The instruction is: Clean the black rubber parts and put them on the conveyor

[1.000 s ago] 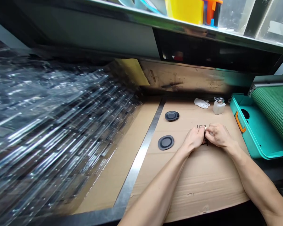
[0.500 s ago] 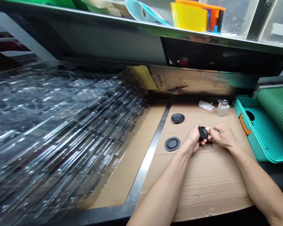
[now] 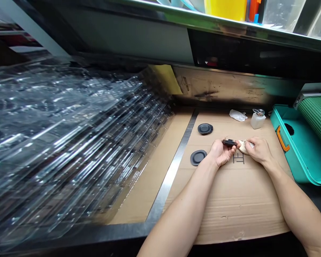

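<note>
Moderate, even light from above lit the cardboard (image 3: 238, 200), faint shadows lay under the sharp left hand (image 3: 220, 152) and right hand (image 3: 259, 150), glare streaked the blurred clear trays (image 3: 69, 142) at left, and the far shelf (image 3: 230, 26) bowed.

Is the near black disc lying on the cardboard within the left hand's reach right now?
Probably yes: the near black disc lies just beside the left hand, bare cardboard between them. But that hand already holds another disc, so it is not free.

1 thin, round black disc (image 3: 229, 142) sits level, seen edge-on, its right edge touching a small white wad (image 3: 243, 146).
</note>
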Action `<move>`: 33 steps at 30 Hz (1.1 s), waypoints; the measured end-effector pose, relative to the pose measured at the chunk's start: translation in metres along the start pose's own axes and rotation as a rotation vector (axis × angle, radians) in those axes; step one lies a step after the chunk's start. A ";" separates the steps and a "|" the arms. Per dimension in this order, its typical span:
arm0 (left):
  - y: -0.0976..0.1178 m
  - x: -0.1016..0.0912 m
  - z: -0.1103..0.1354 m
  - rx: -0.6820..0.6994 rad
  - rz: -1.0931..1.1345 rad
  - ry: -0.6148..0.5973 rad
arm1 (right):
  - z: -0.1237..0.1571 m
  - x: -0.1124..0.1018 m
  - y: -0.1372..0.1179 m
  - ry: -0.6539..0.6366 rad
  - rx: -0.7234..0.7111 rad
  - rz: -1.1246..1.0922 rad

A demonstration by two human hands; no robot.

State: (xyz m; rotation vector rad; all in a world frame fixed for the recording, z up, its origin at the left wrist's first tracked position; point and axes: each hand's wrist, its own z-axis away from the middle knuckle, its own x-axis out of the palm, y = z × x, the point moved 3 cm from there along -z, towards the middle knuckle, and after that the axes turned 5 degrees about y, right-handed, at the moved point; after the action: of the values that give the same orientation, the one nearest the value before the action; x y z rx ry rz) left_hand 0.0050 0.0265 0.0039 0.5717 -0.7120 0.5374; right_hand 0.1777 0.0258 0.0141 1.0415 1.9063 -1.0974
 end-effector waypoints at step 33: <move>-0.033 0.006 -0.010 0.355 -0.611 0.111 | 0.002 0.001 -0.027 0.007 -0.275 0.038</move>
State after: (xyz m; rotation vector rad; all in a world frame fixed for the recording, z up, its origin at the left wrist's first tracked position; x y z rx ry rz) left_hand 0.0341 0.0103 -0.0075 1.0363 -0.3053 0.1174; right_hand 0.1542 0.0159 0.0220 0.9227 1.9679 -0.7830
